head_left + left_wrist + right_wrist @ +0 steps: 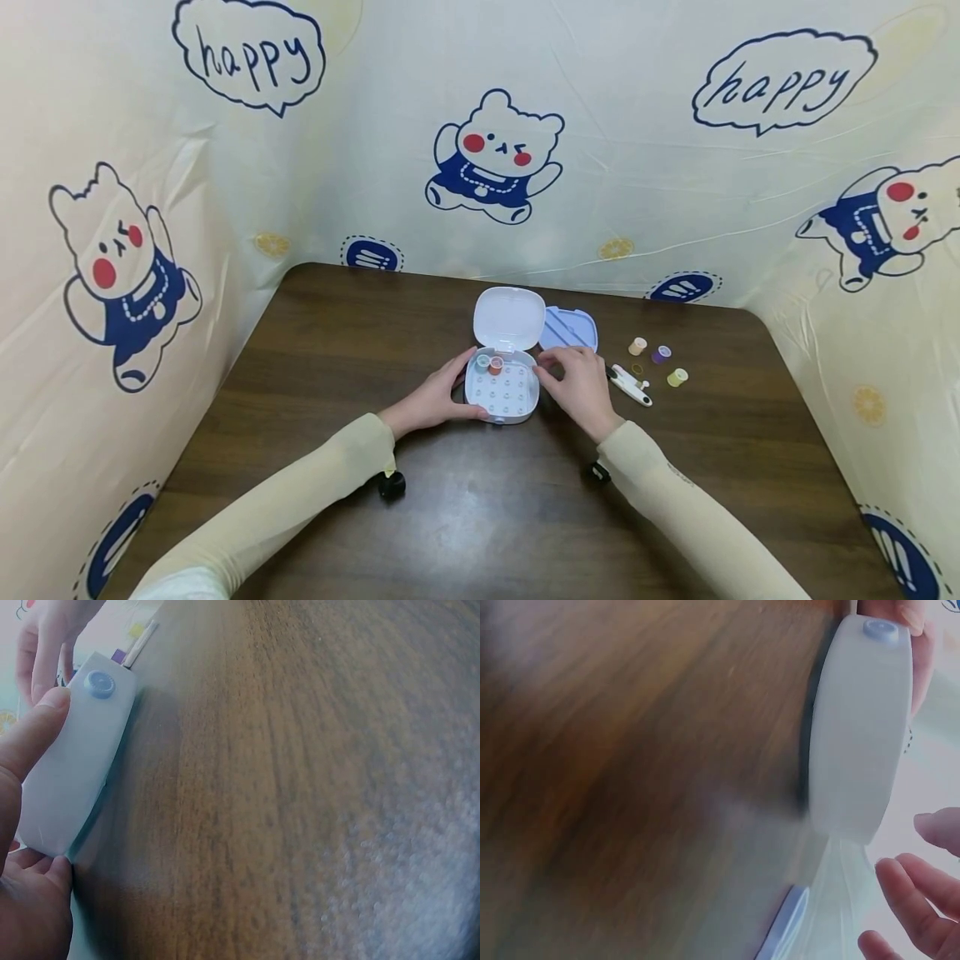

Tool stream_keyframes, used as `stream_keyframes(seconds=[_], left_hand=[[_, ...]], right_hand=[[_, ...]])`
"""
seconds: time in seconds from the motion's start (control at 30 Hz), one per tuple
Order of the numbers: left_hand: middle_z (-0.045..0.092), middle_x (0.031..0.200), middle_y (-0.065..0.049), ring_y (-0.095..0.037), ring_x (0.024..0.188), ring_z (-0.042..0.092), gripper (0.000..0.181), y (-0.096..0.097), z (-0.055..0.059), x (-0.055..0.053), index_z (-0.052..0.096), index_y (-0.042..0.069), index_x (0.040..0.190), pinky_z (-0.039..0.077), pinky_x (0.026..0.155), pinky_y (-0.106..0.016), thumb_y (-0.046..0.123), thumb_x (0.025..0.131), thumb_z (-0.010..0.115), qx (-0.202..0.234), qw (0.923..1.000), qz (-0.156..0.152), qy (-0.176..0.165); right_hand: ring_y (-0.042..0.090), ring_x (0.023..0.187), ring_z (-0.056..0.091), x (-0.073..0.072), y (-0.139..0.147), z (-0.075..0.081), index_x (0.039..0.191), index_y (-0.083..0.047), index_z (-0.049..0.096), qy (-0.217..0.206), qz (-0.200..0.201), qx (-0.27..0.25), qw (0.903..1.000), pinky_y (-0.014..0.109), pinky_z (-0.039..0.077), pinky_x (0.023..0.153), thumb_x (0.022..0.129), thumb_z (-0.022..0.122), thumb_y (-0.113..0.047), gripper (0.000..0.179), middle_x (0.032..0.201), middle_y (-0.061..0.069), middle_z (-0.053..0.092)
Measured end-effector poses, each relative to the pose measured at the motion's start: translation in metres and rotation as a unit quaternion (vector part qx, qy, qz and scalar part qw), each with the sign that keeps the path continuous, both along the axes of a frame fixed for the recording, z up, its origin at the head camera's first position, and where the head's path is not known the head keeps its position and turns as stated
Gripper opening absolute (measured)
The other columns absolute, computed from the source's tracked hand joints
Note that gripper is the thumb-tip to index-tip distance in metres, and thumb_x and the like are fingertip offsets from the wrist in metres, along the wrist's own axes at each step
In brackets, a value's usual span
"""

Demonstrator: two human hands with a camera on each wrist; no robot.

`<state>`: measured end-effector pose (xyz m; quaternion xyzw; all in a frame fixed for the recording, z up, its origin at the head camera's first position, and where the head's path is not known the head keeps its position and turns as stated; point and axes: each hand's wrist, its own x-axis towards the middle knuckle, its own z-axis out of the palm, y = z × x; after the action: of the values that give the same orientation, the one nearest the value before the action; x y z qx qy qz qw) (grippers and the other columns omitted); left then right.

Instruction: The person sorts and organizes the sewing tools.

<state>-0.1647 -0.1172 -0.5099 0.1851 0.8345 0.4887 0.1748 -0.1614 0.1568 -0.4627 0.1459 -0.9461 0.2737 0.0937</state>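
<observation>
A white sewing box [508, 390] stands on the table with its lid [509, 318] raised. Rows of small pegs cover its floor. A green thread spool [483, 362] and an orange thread spool [496, 366] stand in its back left part. My left hand [442, 397] grips the box, thumb at the front and fingers along the left side. Close to the right rim hovers my right hand [579, 382]. In the right wrist view its thumb and fingers [911, 904] are spread apart with nothing between them.
Behind the right hand lies a blue tray [573, 327]. White thread snips [632, 386] rest to the right, near a pinkish spool [637, 347], a purple spool [662, 354] and a yellow spool [677, 377]. A printed curtain [495, 50] surrounds the dark wooden table [495, 517].
</observation>
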Motion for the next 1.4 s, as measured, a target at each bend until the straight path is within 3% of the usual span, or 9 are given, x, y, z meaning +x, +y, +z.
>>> stream_keyframes(seconds=[0.3,0.6,0.8,1.23,1.4], left_hand=[[0.022,0.171,-0.015,-0.030,0.154,0.033,0.115,0.000,0.000,0.000,0.015,0.011,0.168,0.032,0.122,-0.044,0.034,0.084,0.090,-0.001,1.0000,0.000,0.000],[0.022,0.171,-0.014,-0.029,0.154,0.033,0.114,0.000,0.001,0.002,0.014,0.011,0.168,0.033,0.122,-0.044,0.032,0.085,0.089,-0.001,1.0000,0.000,-0.003],[0.022,0.171,-0.012,-0.027,0.154,0.032,0.115,-0.001,0.000,0.001,0.016,0.013,0.168,0.031,0.123,-0.041,0.034,0.083,0.091,0.000,1.0000,0.003,-0.006],[0.025,0.170,-0.014,-0.029,0.154,0.033,0.114,0.000,0.000,0.000,0.018,0.010,0.167,0.032,0.123,-0.042,0.032,0.083,0.091,0.007,1.0000,0.000,0.000],[0.024,0.170,-0.015,-0.029,0.154,0.032,0.113,0.000,0.000,0.001,0.018,0.010,0.167,0.032,0.123,-0.043,0.032,0.083,0.091,0.006,1.0000,0.000,-0.001]], right_hand=[[0.035,0.113,0.057,0.003,0.023,-0.002,0.113,-0.009,0.077,0.011,-0.007,0.016,0.9998,0.057,0.038,0.101,0.096,0.077,-0.028,0.026,0.104,0.007,0.077],[0.047,0.131,0.054,0.007,0.044,-0.012,0.128,-0.006,0.073,0.059,-0.001,0.062,0.9964,0.071,0.028,0.114,0.098,0.074,-0.034,0.041,0.127,0.018,0.072],[0.046,0.140,0.046,0.011,0.055,-0.014,0.135,-0.006,0.069,0.051,-0.011,0.089,0.9947,0.073,0.022,0.116,0.106,0.059,-0.040,0.047,0.137,0.019,0.067],[0.047,0.134,0.049,0.013,0.087,-0.021,0.141,-0.006,0.062,0.042,-0.042,0.086,0.9945,0.074,0.028,0.113,0.093,0.074,-0.053,0.068,0.139,0.022,0.061],[0.049,0.139,0.044,0.013,0.097,-0.019,0.142,-0.007,0.061,0.037,-0.054,0.108,0.9920,0.076,0.026,0.113,0.095,0.069,-0.055,0.067,0.143,0.024,0.058]])
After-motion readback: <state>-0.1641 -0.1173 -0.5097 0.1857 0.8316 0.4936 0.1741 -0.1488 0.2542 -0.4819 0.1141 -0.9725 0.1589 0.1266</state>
